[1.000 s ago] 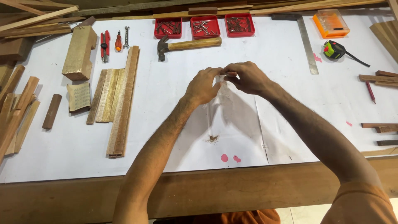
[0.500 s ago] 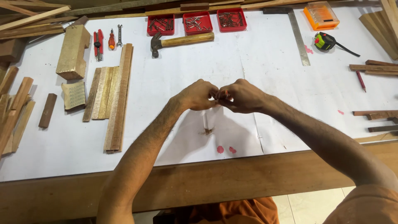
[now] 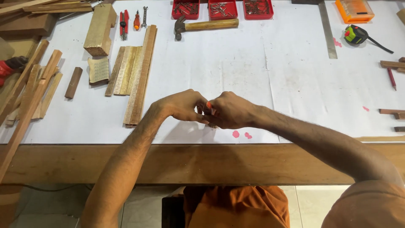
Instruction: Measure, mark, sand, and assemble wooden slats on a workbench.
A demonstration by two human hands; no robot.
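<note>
My left hand (image 3: 179,105) and my right hand (image 3: 230,110) meet fingertip to fingertip low over the white paper sheet (image 3: 253,71), near the wooden front edge (image 3: 63,162) of the bench. Both pinch a small object (image 3: 209,104), of which only an orange-red bit shows between the fingers. The fingers hide the rest of it, so I cannot tell what it is. Two pink spots (image 3: 240,135) mark the paper just right of my hands.
At the back lie a hammer (image 3: 206,25) and three red trays (image 3: 222,9) of nails. Wooden strips (image 3: 135,71), a wood block (image 3: 100,29) and red hand tools (image 3: 123,23) are left. A steel ruler (image 3: 328,29), tape measure (image 3: 355,34) and orange box (image 3: 354,9) are right.
Both hands, still joined, have dropped closer to the paper and nearer the bench's front edge. The thin thing that hung below them earlier is no longer visible.
</note>
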